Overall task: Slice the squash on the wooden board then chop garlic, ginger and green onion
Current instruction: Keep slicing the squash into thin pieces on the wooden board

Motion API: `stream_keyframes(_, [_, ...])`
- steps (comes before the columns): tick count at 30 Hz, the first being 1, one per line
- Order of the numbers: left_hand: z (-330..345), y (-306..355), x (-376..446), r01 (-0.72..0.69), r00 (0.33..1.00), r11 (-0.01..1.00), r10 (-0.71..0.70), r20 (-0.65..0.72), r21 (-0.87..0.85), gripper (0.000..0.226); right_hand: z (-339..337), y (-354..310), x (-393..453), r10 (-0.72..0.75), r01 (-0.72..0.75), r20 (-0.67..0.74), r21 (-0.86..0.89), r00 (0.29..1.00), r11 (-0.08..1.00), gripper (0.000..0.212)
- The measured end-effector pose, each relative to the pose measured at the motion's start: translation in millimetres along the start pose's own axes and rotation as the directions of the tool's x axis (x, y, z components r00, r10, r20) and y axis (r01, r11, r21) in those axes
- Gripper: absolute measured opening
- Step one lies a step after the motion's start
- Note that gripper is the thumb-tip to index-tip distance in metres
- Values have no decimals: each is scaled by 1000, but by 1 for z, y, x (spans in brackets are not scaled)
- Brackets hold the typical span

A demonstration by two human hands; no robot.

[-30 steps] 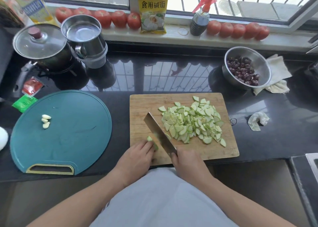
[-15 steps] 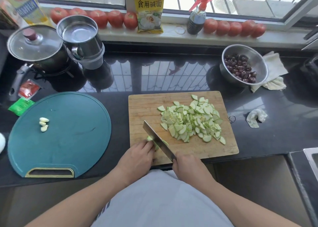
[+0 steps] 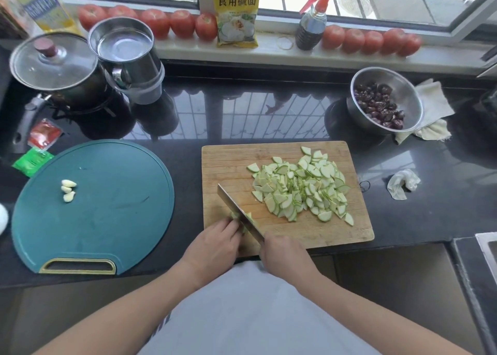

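The last stub of squash [image 3: 236, 216] sits at the near left corner of the wooden board [image 3: 228, 163], and the cleaver [image 3: 238, 212] blade is down on it, running from far left toward the near right. The left hand [image 3: 215, 243] curls its fingers over the stub, knuckles right up against the flat of the blade. The right hand [image 3: 283, 255] wraps tight round the cleaver's handle at the board's near edge; the handle itself is hidden inside the fist. To the right of the blade, a loose heap of squash slices [image 3: 301, 185] spreads across the middle and right of the board, pale green half-moons overlapping each other.

Left of the board, on the black counter [image 3: 430, 206], lies a round teal cutting board [image 3: 107, 220] with three peeled garlic cloves [image 3: 68, 190] grouped near its left side. Far left, a lidded pot [image 3: 53, 64] stands beside a steel container [image 3: 126, 56]. Far right, a steel bowl [image 3: 403, 85] of dark dried fruit rests on a cloth [image 3: 433, 99], and a crumpled tissue [image 3: 402, 184] lies just right of the wooden board. Along the windowsill [image 3: 279, 51] runs a row of tomatoes [image 3: 371, 41], a yellow packet [image 3: 236, 13] and a spray bottle [image 3: 312, 24].
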State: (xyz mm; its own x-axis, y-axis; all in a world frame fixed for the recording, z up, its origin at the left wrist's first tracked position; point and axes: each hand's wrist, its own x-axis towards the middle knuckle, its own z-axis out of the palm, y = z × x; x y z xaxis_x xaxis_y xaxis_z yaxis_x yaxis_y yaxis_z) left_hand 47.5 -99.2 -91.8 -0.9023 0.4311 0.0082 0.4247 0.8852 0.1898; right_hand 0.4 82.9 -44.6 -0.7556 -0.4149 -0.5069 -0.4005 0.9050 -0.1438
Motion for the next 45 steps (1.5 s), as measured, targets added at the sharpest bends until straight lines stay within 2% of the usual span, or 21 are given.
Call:
stream_keyframes(5, [1, -1, 0, -19, 1000, 999, 19, 8, 37, 31, -4, -13, 20, -50, 63, -108, 115, 993, 991, 16])
stream_keyframes(9, [-1, 2, -2, -9, 1000, 1000, 9, 2, 27, 50, -7, -2, 14, -13, 42, -149, 196, 989, 980, 22])
stream_keyframes(12, [-4, 2, -5, 44, 999, 999, -44, -2, -27, 40, -8, 3, 1, -22, 57, -153, 226, 988, 972, 20])
stream_keyframes(17, [-8, 3, -5, 35, 999, 999, -35, 15, -30, 27, -6, 9, -14, -34, 47, -94, 135, 995, 990, 17])
stream_keyframes(23, [-6, 5, -3, 73, 997, 997, -73, 1, -21, 40, 2, 9, -14, 19, -17, -40, 60, 999, 998, 18])
stream_keyframes(26, [-3, 4, -3, 67, 998, 998, -67, -4, -6, 39, 4, 3, -6, -3, 3, -32, -5, 999, 1000, 16])
stream_keyframes(29, [2, 4, -3, 34, 999, 999, -35, 13, 24, 38, 2, -9, 9, -35, 39, -75, 58, 997, 998, 13])
stream_keyframes(33, [2, 5, -5, 25, 1000, 999, -25, -15, 39, 35, -5, -16, 22, -27, 52, -142, 173, 989, 984, 20])
stream_keyframes(36, [0, 4, -9, 44, 998, 999, -44, -36, 5, 35, -7, -8, 10, -19, 58, -176, 220, 984, 974, 21])
stream_keyframes(39, [-2, 5, -8, 64, 996, 998, -66, -59, -24, 36, -2, 3, -6, -21, 48, -142, 184, 990, 982, 22])
stream_keyframes(45, [-5, 6, -8, 100, 995, 993, -102, -22, -64, 34, 6, 8, -15, -1, 7, -64, 90, 998, 996, 18])
